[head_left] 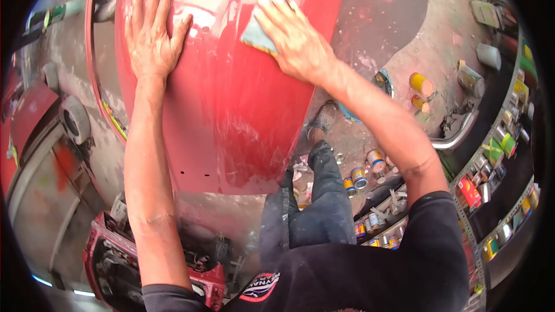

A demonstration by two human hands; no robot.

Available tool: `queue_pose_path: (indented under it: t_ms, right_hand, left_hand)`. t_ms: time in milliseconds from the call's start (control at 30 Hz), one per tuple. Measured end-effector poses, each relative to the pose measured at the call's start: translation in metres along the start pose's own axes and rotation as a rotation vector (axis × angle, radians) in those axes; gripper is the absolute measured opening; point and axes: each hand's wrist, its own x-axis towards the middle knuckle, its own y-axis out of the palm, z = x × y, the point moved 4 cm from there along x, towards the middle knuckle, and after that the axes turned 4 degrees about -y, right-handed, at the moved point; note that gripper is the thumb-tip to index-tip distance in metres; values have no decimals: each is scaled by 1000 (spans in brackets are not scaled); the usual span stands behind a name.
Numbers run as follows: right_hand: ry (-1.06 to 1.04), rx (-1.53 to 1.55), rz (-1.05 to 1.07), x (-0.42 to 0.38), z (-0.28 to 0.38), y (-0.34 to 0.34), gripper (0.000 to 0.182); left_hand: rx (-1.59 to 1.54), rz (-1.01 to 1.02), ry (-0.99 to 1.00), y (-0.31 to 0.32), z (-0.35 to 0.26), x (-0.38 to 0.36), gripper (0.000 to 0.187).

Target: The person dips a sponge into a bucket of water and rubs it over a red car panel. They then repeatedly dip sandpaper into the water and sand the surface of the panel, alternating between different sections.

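Note:
A large red car body panel (pixel 199 101) stretches out in front of me, glossy toward the top and duller, with whitish smears, on its lower part. My left hand (pixel 153 40) lies flat on its upper left area, fingers spread and holding nothing. On the right side of the panel, my right hand (pixel 298 40) presses down a grey-blue pad (pixel 258 33) with a yellowish lower edge. The fingers cover part of this pad, so its full shape is hidden. Two small dark holes show near the panel's lower edge.
Paint cans (pixel 421 84) stand or lie on the stained floor to the right, near a blue-rimmed bucket (pixel 350 112). Shelves (pixel 468 237) of cans line the far right. A tyre (pixel 75 119) is at left, and a red car part (pixel 115 248) lies below left.

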Motion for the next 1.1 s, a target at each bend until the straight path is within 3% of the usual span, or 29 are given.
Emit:
queue_pose_path:
  t_ms: [67,267,467,567,667,767,800,833,900,967,1033,1100]
  right_hand:
    - [-72,3,61,9,-10,0,63]
    - [-17,-102,144,-47,-42,-30,61]
    - [-82,-21,-125,45,-11,8,63]
    - [-29,-103,52,10,-28,-18,62]
    - [20,-196,49,-32,-48,-19,67]
    - [-13,-174,-32,16,-20,-2,59]
    - [-100,-99,-45,41,-6,-8,50]
    - [-55,-88,-66,43,1,-2,54]
    - [28,-73,-105,34,9,15,63]
    - [26,-114,84,-5,50,30,56]
    - [-72,-34,156,-48,89,33,50]
    - [-153,-52,104,-49,77,35,50]
  left_hand:
    - [1,-6,0,3,2,1,66]
    - [2,-26,-1,1,1,-1,65]
    - [22,-43,3,3,2,0,66]
    - [10,-66,17,4,2,-1,66]
    - [23,-50,2,1,2,-2,66]
    - [19,78,-92,-22,-16,5,64]
    - [28,29,-59,-17,-12,5,64]
    - [33,-17,-25,-7,-4,5,65]
    - [30,-62,11,5,1,0,66]
    - [35,-60,12,6,4,-1,66]
    - [19,-75,21,5,4,-2,66]
    - [13,-80,24,5,5,-3,66]
